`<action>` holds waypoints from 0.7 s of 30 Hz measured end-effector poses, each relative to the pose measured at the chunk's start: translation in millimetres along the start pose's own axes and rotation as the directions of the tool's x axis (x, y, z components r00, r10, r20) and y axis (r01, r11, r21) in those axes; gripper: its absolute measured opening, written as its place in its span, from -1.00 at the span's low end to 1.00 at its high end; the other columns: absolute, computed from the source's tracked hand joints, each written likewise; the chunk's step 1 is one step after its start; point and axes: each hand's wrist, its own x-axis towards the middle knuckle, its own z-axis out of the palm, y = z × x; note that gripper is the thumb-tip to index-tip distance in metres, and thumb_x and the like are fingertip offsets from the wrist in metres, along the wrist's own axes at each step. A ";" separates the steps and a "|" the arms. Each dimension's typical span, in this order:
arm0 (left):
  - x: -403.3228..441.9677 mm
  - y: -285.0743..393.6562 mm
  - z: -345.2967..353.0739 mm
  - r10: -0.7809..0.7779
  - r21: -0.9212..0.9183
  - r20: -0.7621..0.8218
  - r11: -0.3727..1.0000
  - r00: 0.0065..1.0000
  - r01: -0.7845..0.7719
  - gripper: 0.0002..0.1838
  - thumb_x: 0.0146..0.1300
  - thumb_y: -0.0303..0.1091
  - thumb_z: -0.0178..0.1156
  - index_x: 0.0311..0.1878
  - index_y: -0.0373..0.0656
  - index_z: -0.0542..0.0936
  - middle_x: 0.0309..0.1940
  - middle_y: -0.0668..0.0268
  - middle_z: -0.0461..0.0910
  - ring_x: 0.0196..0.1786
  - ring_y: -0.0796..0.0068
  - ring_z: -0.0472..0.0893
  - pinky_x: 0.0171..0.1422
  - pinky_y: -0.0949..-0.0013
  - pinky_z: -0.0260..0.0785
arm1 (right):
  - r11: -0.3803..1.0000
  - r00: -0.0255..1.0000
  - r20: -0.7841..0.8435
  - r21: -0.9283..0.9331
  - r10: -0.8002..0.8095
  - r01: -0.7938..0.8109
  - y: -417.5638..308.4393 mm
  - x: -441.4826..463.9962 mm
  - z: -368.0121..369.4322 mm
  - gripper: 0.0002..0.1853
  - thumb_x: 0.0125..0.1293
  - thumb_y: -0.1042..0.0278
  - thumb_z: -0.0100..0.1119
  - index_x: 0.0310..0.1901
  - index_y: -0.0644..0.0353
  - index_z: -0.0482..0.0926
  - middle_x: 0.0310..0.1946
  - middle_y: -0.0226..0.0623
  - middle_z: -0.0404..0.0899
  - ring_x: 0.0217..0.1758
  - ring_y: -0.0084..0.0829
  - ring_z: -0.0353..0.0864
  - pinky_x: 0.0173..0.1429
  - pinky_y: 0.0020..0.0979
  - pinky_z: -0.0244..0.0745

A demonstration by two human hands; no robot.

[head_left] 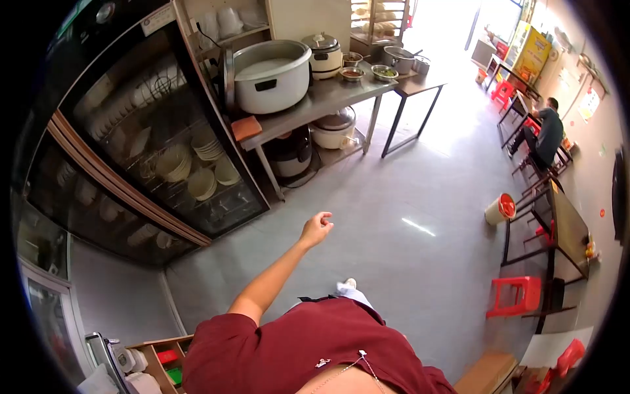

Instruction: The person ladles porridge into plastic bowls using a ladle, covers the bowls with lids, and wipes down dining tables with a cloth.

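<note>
From my end of the head camera I look over a smooth grey floor that spreads out from the steel table, with a streak of light on it. Left of the steel table stands a tall glass-fronted cabinet with stacked bowls behind its doors; beyond the table's far end lies a bright doorway. Across the aisle from it I see a seated person, a dining table, a pale bucket and a red stool.

My left hand hangs in the air on the near side of the steel table, apart from it, fingers loosely curled, with nothing I can make out in them. The right hand is out of view, so I cannot tell its state.

The steel table is the piece nearest that hand. Its long axis runs from beside the cabinet out towards the doorway. On its cabinet end sits a big pot, upright, mouth up, one black handle turned towards the aisle. An orange block lies at the table's near corner, and a dark cooker stands beneath the tabletop.
</note>
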 end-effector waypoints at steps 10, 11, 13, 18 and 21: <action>184.4 53.3 -128.9 0.008 -0.241 0.062 0.970 0.998 0.007 -0.66 0.25 -0.32 0.14 0.06 -0.21 0.49 -0.21 0.33 0.59 -0.23 0.63 0.57 -0.16 0.50 0.40 | 0.859 0.867 -0.019 -0.152 -0.498 0.489 -468.8 63.5 -26.6 -0.85 0.17 0.43 -0.07 -0.33 0.29 0.49 -0.61 -0.20 0.52 -0.71 -0.39 0.48 -0.69 -0.40 0.33; 209.3 70.6 -156.5 0.064 -0.282 0.021 0.958 0.998 -0.056 -0.68 0.26 -0.33 0.13 0.05 -0.24 0.49 -0.21 0.33 0.58 -0.22 0.63 0.56 -0.14 0.50 0.39 | 0.832 0.842 -0.010 -0.155 -0.540 0.532 -510.1 67.8 -18.7 -0.85 0.17 0.42 -0.07 -0.33 0.29 0.49 -0.61 -0.21 0.52 -0.71 -0.39 0.48 -0.69 -0.40 0.33; 260.3 107.0 -215.6 0.172 -0.271 -0.114 0.942 0.979 -0.197 -0.71 0.27 -0.35 0.13 0.03 -0.25 0.50 -0.23 0.36 0.57 -0.20 0.64 0.52 -0.11 0.51 0.38 | 0.807 0.818 0.031 -0.144 -0.575 0.573 -571.2 76.9 4.3 -0.84 0.18 0.41 -0.05 -0.32 0.28 0.50 -0.61 -0.22 0.53 -0.70 -0.39 0.48 -0.67 -0.40 0.34; 395.8 170.1 -372.9 0.280 -0.013 -0.382 0.951 0.881 -0.308 -0.71 0.33 -0.17 0.05 -0.06 -0.15 0.56 -0.26 0.44 0.55 -0.22 0.68 0.47 -0.11 0.53 0.34 | 0.853 0.851 0.144 -0.069 -0.504 0.517 -682.4 87.2 62.5 -0.79 0.23 0.32 0.01 -0.22 0.28 0.51 -0.55 -0.23 0.57 -0.64 -0.40 0.52 -0.60 -0.41 0.39; 467.5 204.1 -458.1 0.230 0.025 -0.475 0.968 0.849 -0.249 -0.65 0.31 -0.06 0.05 -0.05 -0.13 0.54 -0.19 0.44 0.55 -0.18 0.66 0.48 -0.10 0.51 0.34 | 0.804 0.792 0.181 -0.009 -0.583 0.594 -745.0 66.3 90.6 -0.75 0.26 0.26 0.03 -0.19 0.29 0.51 -0.52 -0.22 0.57 -0.60 -0.42 0.54 -0.54 -0.45 0.42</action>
